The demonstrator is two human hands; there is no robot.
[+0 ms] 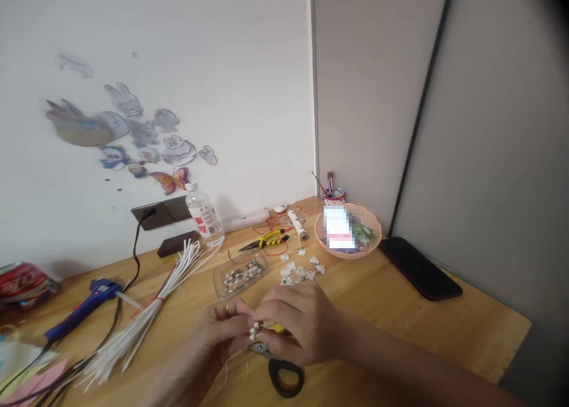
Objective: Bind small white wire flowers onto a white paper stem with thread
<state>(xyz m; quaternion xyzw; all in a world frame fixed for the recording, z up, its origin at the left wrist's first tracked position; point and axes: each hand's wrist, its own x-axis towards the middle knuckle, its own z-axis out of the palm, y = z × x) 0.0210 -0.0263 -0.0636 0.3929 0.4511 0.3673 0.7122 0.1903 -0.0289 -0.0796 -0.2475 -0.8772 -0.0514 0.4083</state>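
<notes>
My left hand [226, 331] and my right hand [299, 321] meet low in the middle, above the table. Fingers of both hands pinch a small cluster of white beads [253, 331], partly covered by my fingertips. A yellow piece [278, 327] shows under my right hand; its kind is hidden. Below lie scissors with a black handle [287, 378], their blades partly covered. Thin pale thread [225, 376] trails on the wood to their left. Just beyond my hands are a clear tray of small beads [240, 275] and a group of white bead flowers [297, 273].
Left are a bundle of white sticks [153, 312], a blue glue gun [84, 307], cords and a red can [27, 284]. Behind stand a water bottle [204, 216] and yellow-black pliers [268, 240]. At right are a pink bowl [377, 235] and a black phone [420, 268].
</notes>
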